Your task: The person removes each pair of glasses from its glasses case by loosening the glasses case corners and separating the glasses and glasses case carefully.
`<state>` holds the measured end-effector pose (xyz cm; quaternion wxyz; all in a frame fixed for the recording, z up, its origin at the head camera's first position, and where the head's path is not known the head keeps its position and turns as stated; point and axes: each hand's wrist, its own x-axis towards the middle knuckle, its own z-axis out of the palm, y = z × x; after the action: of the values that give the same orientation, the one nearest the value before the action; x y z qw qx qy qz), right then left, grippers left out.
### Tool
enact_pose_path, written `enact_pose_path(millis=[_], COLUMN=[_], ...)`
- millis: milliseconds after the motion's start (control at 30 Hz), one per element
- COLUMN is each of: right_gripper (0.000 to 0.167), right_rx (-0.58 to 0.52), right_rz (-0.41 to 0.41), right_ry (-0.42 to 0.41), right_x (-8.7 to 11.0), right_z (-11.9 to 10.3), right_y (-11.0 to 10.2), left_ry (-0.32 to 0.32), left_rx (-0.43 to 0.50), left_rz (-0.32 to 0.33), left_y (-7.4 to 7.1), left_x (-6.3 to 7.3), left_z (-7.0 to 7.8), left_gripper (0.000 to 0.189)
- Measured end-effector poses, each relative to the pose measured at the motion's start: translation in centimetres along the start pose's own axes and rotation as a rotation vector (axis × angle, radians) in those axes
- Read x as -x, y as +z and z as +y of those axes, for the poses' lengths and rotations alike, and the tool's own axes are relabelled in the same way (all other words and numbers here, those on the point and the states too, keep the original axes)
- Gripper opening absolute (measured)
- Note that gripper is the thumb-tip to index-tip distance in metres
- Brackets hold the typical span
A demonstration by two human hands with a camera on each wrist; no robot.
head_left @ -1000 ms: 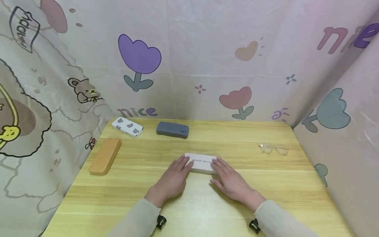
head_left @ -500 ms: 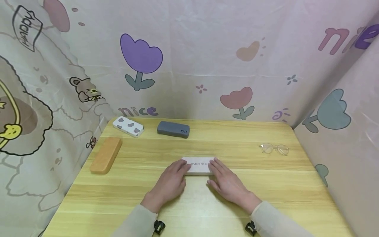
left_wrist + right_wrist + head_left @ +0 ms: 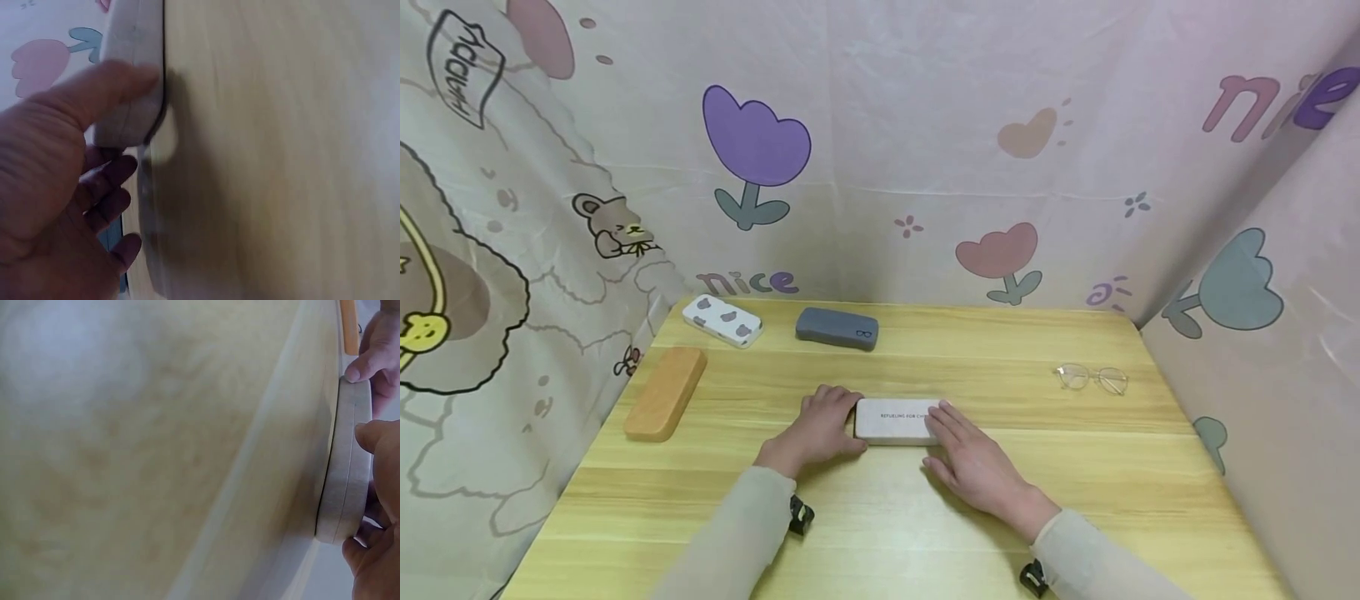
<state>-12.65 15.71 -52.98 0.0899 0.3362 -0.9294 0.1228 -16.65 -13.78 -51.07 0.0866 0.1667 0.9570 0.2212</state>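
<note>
A pale grey glasses case [image 3: 895,423], printed "REFUELING FOR CHI…" on its lid, lies lengthwise across the middle of the wooden table. My left hand [image 3: 822,425] grips its left end, thumb at the front corner and fingers bent round toward the back. In the left wrist view, the thumb of that hand [image 3: 56,150] overlaps the case's side [image 3: 128,119]. My right hand [image 3: 977,462] rests its extended fingers on the lid's right end, with the thumb apart in front. A thin seam runs along the case's side [image 3: 347,469] in the right wrist view, and the lid is closed.
Behind stand a dark grey glasses case [image 3: 837,329] and a white patterned case [image 3: 722,322]. An orange-tan case [image 3: 666,396] lies at the left. Thin-framed glasses [image 3: 1092,378] lie at the right on the table [image 3: 1000,350]. A printed curtain [image 3: 880,125] surrounds the table.
The pale case has shifted slightly left and toward me and now lies straighter. My left hand has slid off the lid to grip the left end. The right fingers stay on the lid.
</note>
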Motion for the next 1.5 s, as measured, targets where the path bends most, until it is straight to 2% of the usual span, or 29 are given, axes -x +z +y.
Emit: enact_pose_path(millis=[200,567,900,1133,1300,1500], right_gripper=[0.068,0.066,0.065,0.065,0.066,0.07], right_rx=[-0.009,0.023,0.035,0.041,0.056,0.07], right_rz=[-0.004,0.024,0.069,0.049,0.074,0.063], right_ry=[0.001,-0.001,-0.006,0.034,0.057,0.117], right_x=[0.0,-0.4,-1.2,-2.6,-3.5,-4.3], right_z=[0.0,-0.4,0.0,0.1,-0.2,-0.6], right_y=[0.0,0.0,0.0,-0.2,-0.1,0.2], left_ry=[0.018,0.059,0.072,0.074,0.081,0.07], left_rx=[-0.029,-0.186,-0.158,-0.147,-0.136,-0.129], left_rz=[-0.041,0.006,0.032,0.028,0.029,0.016], left_y=[-0.4,0.0,0.6,0.9,0.9,1.0], left_x=[-0.6,-0.6,-0.4,-0.5,-0.4,-0.6], left_z=[-0.2,-0.1,-0.4,-0.5,-0.6,-0.6], left_gripper=[0.078,0.074,0.077,0.078,0.077,0.077])
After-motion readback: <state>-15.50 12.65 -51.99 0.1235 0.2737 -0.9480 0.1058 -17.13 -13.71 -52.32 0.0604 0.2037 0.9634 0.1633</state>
